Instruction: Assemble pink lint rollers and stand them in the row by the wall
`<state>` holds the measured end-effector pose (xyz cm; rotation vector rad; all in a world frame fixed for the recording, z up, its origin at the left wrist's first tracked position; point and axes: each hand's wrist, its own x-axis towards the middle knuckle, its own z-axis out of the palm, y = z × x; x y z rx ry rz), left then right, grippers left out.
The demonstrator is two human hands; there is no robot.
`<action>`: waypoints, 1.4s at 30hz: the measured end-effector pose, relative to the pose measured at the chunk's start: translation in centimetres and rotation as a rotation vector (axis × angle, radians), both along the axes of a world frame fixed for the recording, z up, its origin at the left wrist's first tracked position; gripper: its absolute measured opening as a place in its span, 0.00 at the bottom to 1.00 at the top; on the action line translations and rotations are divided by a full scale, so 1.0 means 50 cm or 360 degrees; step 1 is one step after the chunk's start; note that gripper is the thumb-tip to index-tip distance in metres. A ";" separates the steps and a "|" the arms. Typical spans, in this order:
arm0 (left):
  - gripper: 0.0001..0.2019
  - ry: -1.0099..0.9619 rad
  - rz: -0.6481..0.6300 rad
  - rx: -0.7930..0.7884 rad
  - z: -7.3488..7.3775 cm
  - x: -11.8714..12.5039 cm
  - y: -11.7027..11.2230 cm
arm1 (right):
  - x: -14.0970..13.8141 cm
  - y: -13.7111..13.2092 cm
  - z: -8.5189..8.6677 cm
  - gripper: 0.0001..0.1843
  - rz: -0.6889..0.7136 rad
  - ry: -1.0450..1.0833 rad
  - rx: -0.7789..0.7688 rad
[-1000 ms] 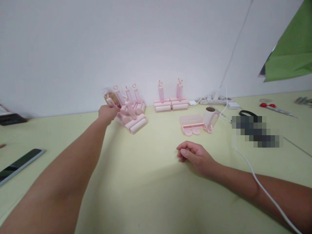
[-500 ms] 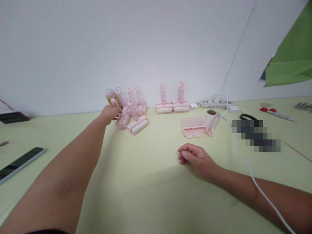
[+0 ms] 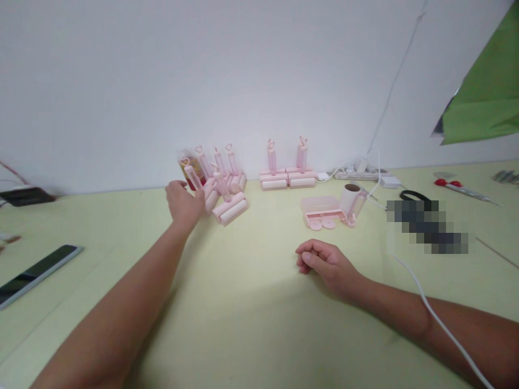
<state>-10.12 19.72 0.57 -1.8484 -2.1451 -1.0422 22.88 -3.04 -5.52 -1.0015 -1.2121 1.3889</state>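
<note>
My left hand (image 3: 184, 204) is at the back left of the table, thumb and fingers apart, just in front of a pink lint roller (image 3: 193, 177) with a clear handle and heart-shaped loop. The hand hides that roller's lower part; whether they touch is unclear. Several similar lint rollers (image 3: 230, 209) stand close on its right. My right hand (image 3: 324, 263) rests on the table with loosely curled fingers and nothing visible in it. Beyond it lie a pink roller case (image 3: 321, 205), round pink end pieces (image 3: 322, 223), a white paper roll (image 3: 347, 199) and a separate clear handle (image 3: 357, 206).
More lint rollers (image 3: 287, 177) stand against the wall. A power strip (image 3: 359, 174) with white cables lies at the back right, near red-handled scissors (image 3: 452, 183) and a black strap (image 3: 414, 194). A phone (image 3: 36, 275) lies at left. A green sheet (image 3: 486, 86) hangs upper right.
My left hand has drawn back toward me and down from the leftmost lint roller's handle, which now shows more fully. My right hand stays where it was.
</note>
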 end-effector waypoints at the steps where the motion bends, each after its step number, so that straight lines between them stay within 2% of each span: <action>1: 0.25 0.0106 -0.0075 0.0071 -0.008 0.013 -0.022 | 0.000 0.000 0.001 0.13 -0.0003 -0.0011 0.0008; 2: 0.22 0.0215 -0.0206 0.0056 -0.015 0.026 -0.042 | -0.001 0.000 0.001 0.13 -0.0004 -0.0023 0.0016; 4: 0.23 0.0470 -0.0439 0.0001 -0.028 0.052 -0.074 | 0.000 0.000 0.000 0.13 -0.0003 -0.0045 0.0033; 7: 0.28 0.0760 -0.0471 -0.0119 -0.039 0.076 -0.095 | 0.000 0.000 -0.001 0.13 -0.0011 -0.0067 0.0042; 11: 0.27 0.0881 -0.0399 -0.0281 -0.041 0.075 -0.086 | -0.002 -0.001 0.002 0.13 -0.0014 -0.0067 0.0024; 14: 0.27 0.0860 -0.0278 -0.0278 -0.040 0.067 -0.072 | -0.003 -0.001 0.003 0.13 -0.0014 -0.0056 0.0004; 17: 0.28 0.0789 -0.0159 -0.0148 -0.043 0.064 -0.057 | -0.002 0.000 0.001 0.13 -0.0016 -0.0044 -0.0014; 23: 0.32 0.0561 -0.0056 -0.0026 -0.060 0.067 -0.021 | 0.001 0.003 -0.010 0.13 -0.0007 -0.0062 0.0007; 27: 0.39 0.0412 0.0049 -0.0109 -0.072 0.064 -0.005 | 0.001 0.004 -0.010 0.12 0.0001 -0.0065 0.0022; 30: 0.43 0.0342 0.0040 -0.0176 -0.077 0.058 0.001 | 0.001 0.002 -0.006 0.11 0.0007 -0.0063 0.0019; 42: 0.40 0.0264 0.0139 -0.0175 -0.073 0.058 0.001 | 0.000 0.002 -0.009 0.10 0.0017 -0.0058 0.0033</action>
